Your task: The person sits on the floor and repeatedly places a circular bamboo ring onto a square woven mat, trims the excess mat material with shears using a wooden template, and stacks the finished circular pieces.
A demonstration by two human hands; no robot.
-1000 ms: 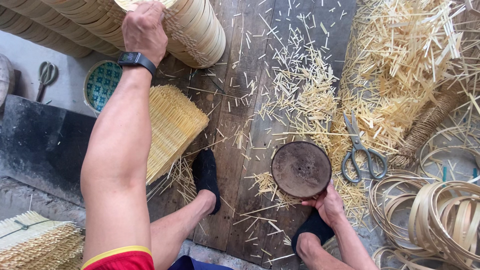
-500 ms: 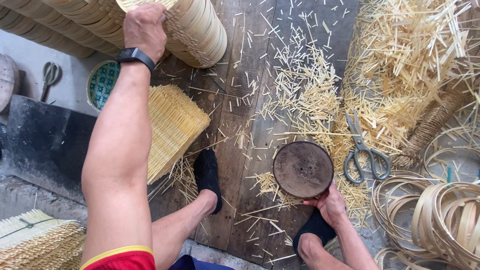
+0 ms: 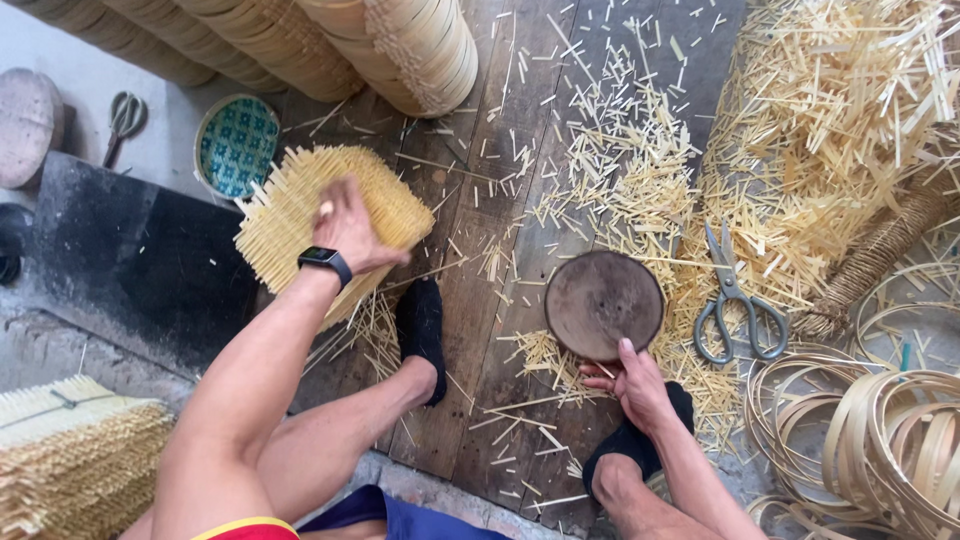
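Observation:
My left hand, with a black watch on its wrist, lies on top of a square woven bamboo mat on the plank floor. The hand is blurred, so its grip is unclear. My right hand pinches the near edge of a round dark wooden disc that lies flat among bamboo offcuts. My feet in black socks rest between the two hands.
Grey scissors lie right of the disc. A stack of bamboo hoops stands at the top, a heap of offcuts at top right and coiled bamboo strips at bottom right. A teal round tray and stacked mats are on the left.
My left hand has come down from the stack of bamboo hoops onto the woven mat. My right hand stays on the disc's edge.

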